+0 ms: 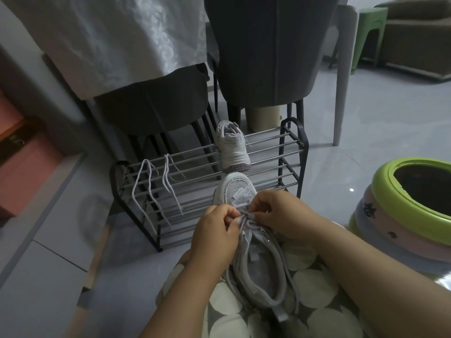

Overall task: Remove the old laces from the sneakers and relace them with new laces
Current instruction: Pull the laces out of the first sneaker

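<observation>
Low in the centre of the frame, a pale grey mesh sneaker (246, 230) lies on the person's lap, toe pointing up the frame, resting on a grey fabric printed with large cream dots (305, 284). The left hand (214, 237) and the right hand (280, 215) meet over its eyelets, fingers of both pinched on the lilac-grey lace (246, 219) right at the tongue. The loose ends of that lace trail down around the heel in the lower centre.

Just above the hands stands a low black metal shoe rack with silver rails (290, 147) on a smooth, pale grey tiled floor (366, 132). The second pale grey sneaker (233, 148) sits on its top rails, centre frame, toe toward the camera. Two white laces (156, 186) hang draped over the rails at the rack's left side, well apart from the shoes.

Behind the rack, upper centre, are two dark grey upholstered chairs (271, 52), and a white patterned tablecloth (117, 37) hangs down at upper left. A white table leg (340, 93) stands at upper right, with a green plastic stool (368, 30) beyond it. At the right edge sits a round lime-green and pink rimmed tub (400, 203). A pink panel (26, 167) shows at the left edge.
</observation>
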